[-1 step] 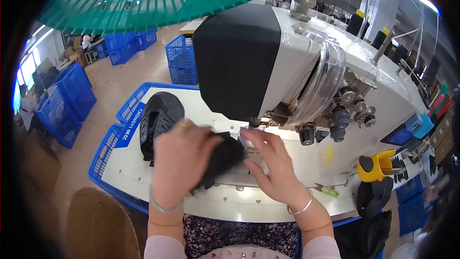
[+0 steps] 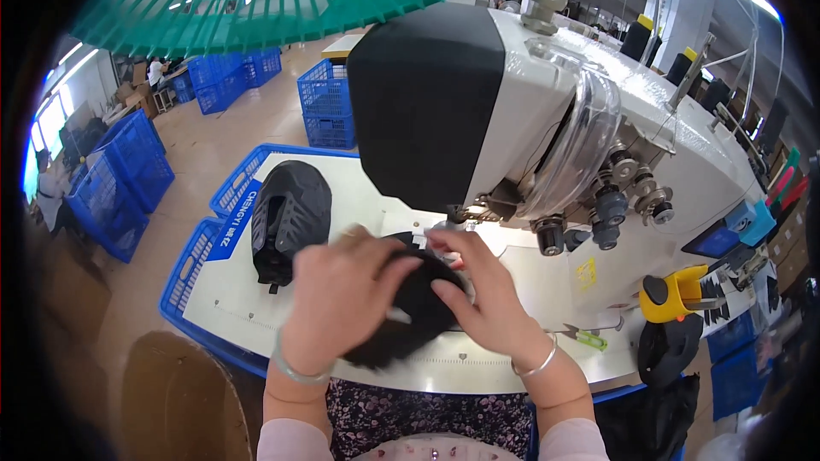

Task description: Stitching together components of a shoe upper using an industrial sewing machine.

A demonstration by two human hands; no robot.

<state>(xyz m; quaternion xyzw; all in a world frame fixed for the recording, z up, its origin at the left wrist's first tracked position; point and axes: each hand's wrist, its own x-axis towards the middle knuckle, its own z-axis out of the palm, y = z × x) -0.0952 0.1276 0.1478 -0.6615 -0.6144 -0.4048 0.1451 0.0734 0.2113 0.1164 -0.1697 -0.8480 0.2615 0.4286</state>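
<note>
At the white table (image 2: 224,290) | black piece (image 2: 431,314) between left fingers (image 2: 400,275) and right fingers (image 2: 467,248) | both half-curled, holding it

Matt cloth on the black piece (image 2: 427,312), hard gloss on the machine (image 2: 530,115)!
And there it is, white paint gleaming, its cover (image 2: 427,107) a smooth, matt black, the wrap (image 2: 582,137) clear, creased, glossy plastic, and what a shine on those metal discs (image 2: 624,168)! The upper (image 2: 295,213) looks duller, ribbed and textured; the table (image 2: 218,277) runs smooth with a soft sheen. Ribbed green plastic on the guard (image 2: 367,7), latticed blue plastic in the crates (image 2: 326,90), smooth yellow plastic on the holder (image 2: 679,292), and the silvery bangle (image 2: 550,353), polished metal!
</note>
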